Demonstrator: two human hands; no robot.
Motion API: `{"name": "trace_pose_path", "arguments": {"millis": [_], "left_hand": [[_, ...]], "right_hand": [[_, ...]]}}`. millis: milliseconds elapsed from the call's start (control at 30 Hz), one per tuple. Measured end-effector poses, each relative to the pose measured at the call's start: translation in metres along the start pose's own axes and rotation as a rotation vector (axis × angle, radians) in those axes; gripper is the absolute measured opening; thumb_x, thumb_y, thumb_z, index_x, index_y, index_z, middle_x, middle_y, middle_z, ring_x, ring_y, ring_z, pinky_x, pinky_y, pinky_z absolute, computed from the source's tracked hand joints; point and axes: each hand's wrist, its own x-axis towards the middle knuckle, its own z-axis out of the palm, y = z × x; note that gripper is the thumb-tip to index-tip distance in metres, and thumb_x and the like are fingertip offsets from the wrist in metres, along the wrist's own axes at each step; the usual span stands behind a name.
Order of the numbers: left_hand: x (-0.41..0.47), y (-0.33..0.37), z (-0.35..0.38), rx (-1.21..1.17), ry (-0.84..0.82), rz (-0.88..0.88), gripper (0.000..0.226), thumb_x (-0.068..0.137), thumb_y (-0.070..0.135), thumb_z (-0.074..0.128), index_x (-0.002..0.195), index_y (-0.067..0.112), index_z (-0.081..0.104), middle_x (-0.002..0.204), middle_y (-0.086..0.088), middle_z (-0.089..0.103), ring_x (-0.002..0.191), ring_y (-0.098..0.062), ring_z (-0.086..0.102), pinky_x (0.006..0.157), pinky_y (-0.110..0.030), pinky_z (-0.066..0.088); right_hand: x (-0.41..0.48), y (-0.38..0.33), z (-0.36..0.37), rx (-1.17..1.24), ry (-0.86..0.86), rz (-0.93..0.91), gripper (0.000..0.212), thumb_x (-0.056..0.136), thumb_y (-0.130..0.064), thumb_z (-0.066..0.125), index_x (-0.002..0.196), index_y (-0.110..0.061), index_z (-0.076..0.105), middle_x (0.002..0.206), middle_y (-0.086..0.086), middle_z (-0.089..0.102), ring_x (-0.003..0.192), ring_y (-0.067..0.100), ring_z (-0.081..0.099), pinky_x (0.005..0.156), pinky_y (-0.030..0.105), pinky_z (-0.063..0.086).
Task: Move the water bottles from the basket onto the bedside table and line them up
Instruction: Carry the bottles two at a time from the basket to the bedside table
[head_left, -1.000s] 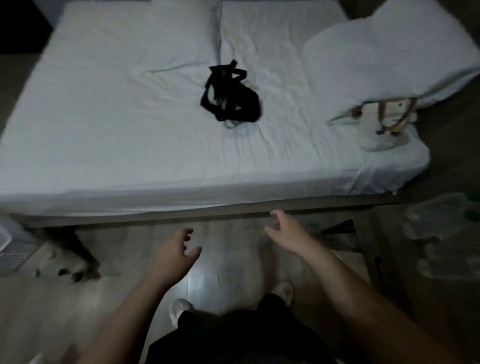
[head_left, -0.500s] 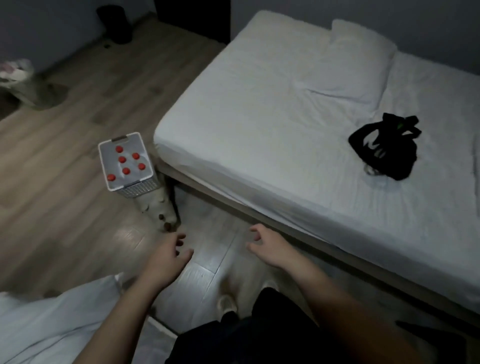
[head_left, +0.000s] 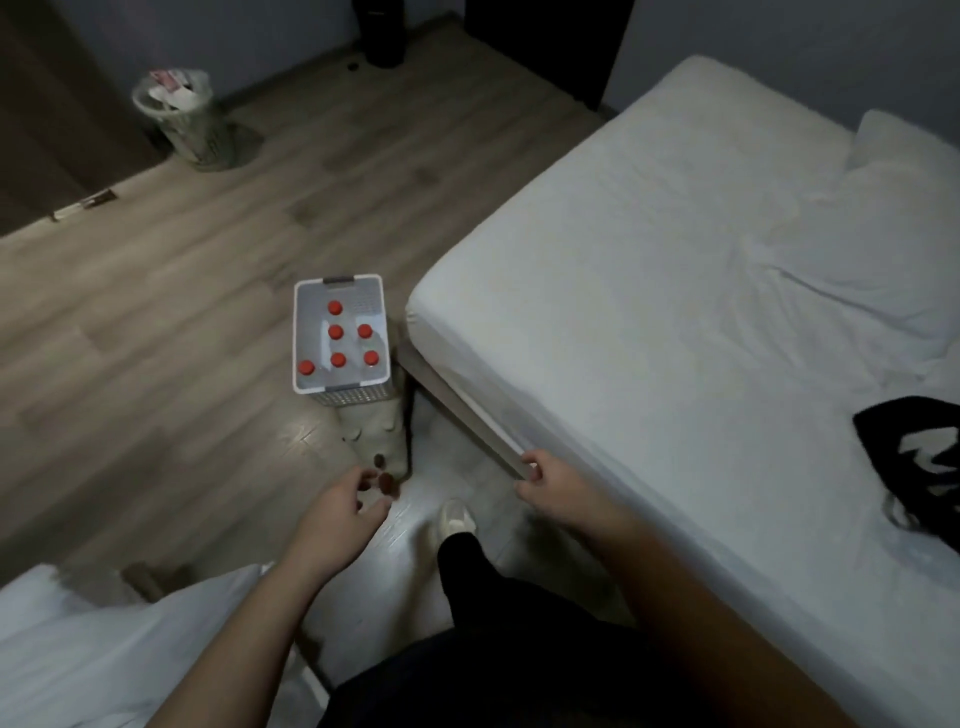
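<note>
The left hand (head_left: 343, 512) hangs over the floor (head_left: 156, 322) with its fingers loosely curled and holds nothing. The right hand (head_left: 550, 480), also loosely curled and holding nothing, is just beside the near-left edge of the bed (head_left: 649, 312). Between the two hands, a light shoe (head_left: 456, 519) shows on the floor. Farther out, the white basket (head_left: 353, 396) stands on the floor by the bed's left corner, well apart from both hands. Six water bottles (head_left: 337, 359) with red caps stand upright inside it. A bin (head_left: 182, 130) stands at the far left.
</note>
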Motion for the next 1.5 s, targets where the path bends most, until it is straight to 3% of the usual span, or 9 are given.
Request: {"name": "trace_pose_path", "arguments": {"millis": [300,400,600,700,900,1067,1167,1333,1500], "left_hand": [[0.122,0.008,-0.064,-0.031,0.100,-0.143,0.046,0.083,0.028,0.064,0.125,0.014,0.052,0.119,-0.007,0.060,0.089,-0.021,0.059,0.082,-0.031,0.046],[0.148,-0.009,-0.071,-0.080,0.085,-0.222,0.047,0.083,0.030,0.064,0.125,0.015,0.051,0.120,-0.008,0.060,0.098,-0.026,0.060,0.087,-0.035,0.048],[0.220,-0.053,-0.083,-0.067,0.032,-0.311,0.059,0.084,0.039,0.061,0.134,0.015,0.041,0.133,-0.011,0.048,0.106,-0.029,0.058,0.092,-0.039,0.047],[0.268,-0.077,-0.094,0.048,0.042,-0.288,0.059,0.085,0.038,0.061,0.134,0.012,0.040,0.134,-0.011,0.044,0.116,-0.030,0.052,0.094,-0.041,0.044],[0.353,-0.134,-0.097,0.193,-0.052,-0.162,0.060,0.082,0.040,0.063,0.133,0.017,0.041,0.128,-0.010,0.045,0.109,-0.035,0.054,0.081,-0.046,0.050],[0.420,-0.177,-0.083,0.301,-0.165,-0.190,0.083,0.081,0.056,0.057,0.145,0.026,0.014,0.129,-0.008,0.047,0.108,-0.029,0.058,0.085,-0.042,0.052],[0.446,-0.199,-0.068,0.385,-0.198,-0.147,0.079,0.083,0.054,0.054,0.144,0.025,0.012,0.123,-0.010,0.056,0.104,-0.029,0.061,0.085,-0.045,0.053],[0.464,-0.215,-0.054,0.439,-0.288,-0.126,0.072,0.086,0.051,0.053,0.142,0.023,0.020,0.116,-0.005,0.063,0.101,-0.025,0.063,0.083,-0.038,0.053],[0.471,-0.215,-0.051,0.469,-0.260,-0.086,0.068,0.086,0.050,0.053,0.142,0.025,0.022,0.104,-0.002,0.066,0.092,-0.021,0.065,0.075,-0.033,0.052]], "right_hand": [[0.137,-0.122,-0.060,-0.233,-0.113,-0.153,0.046,0.093,-0.029,0.051,0.135,-0.011,0.044,0.134,0.013,0.052,0.121,0.028,0.051,0.099,0.033,0.039],[0.176,-0.155,-0.060,-0.278,-0.141,-0.202,0.041,0.093,-0.027,0.051,0.131,-0.010,0.047,0.132,0.014,0.053,0.120,0.028,0.050,0.096,0.030,0.038],[0.249,-0.192,-0.024,-0.246,-0.104,-0.212,0.053,0.089,-0.027,0.058,0.138,-0.017,0.040,0.136,0.009,0.049,0.122,0.025,0.049,0.101,0.036,0.042],[0.288,-0.206,-0.003,-0.252,-0.100,-0.186,0.053,0.087,-0.026,0.060,0.136,-0.018,0.041,0.132,0.008,0.050,0.111,0.020,0.051,0.093,0.032,0.043],[0.363,-0.232,0.051,-0.124,-0.049,-0.140,0.051,0.086,-0.039,0.059,0.132,-0.022,0.043,0.133,0.004,0.051,0.118,0.022,0.052,0.102,0.040,0.045],[0.436,-0.238,0.101,0.005,0.037,0.003,0.055,0.088,-0.034,0.059,0.136,-0.024,0.035,0.141,0.004,0.041,0.124,0.025,0.050,0.105,0.042,0.042],[0.468,-0.232,0.121,0.003,0.092,0.033,0.056,0.088,-0.026,0.058,0.138,-0.023,0.034,0.139,0.007,0.040,0.121,0.028,0.052,0.102,0.045,0.045],[0.500,-0.220,0.132,-0.152,0.085,0.026,0.049,0.093,-0.037,0.050,0.138,-0.028,0.035,0.130,0.010,0.049,0.111,0.029,0.056,0.092,0.041,0.047],[0.517,-0.221,0.134,-0.271,0.117,-0.018,0.043,0.092,-0.042,0.051,0.131,-0.026,0.045,0.116,0.005,0.062,0.103,0.023,0.060,0.078,0.028,0.041]]}}
